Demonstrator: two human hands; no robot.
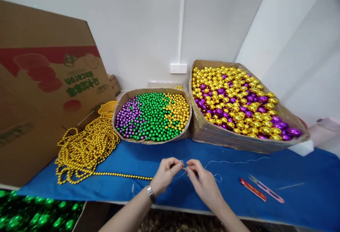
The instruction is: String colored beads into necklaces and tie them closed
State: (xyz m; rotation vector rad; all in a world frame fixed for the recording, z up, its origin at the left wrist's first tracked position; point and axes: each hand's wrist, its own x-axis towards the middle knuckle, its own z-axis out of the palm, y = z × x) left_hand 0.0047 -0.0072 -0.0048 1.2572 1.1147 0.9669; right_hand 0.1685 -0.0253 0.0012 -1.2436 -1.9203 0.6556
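Above the front part of the blue-covered table, my left hand and my right hand are close together, fingertips nearly touching. Each pinches a thin pale thread, which loops beside my right hand and trails off across the cloth to the right. Whatever lies right between the fingertips is too small to make out. A strand of small gold beads runs from a heap of gold bead strands toward my left wrist, where its end is hidden.
A box of purple, green and gold beads stands behind my hands; a larger box of gold and purple beads adjoins it. Pink thread snips, a red packet and a thin needle-like rod lie right. A big carton stands left.
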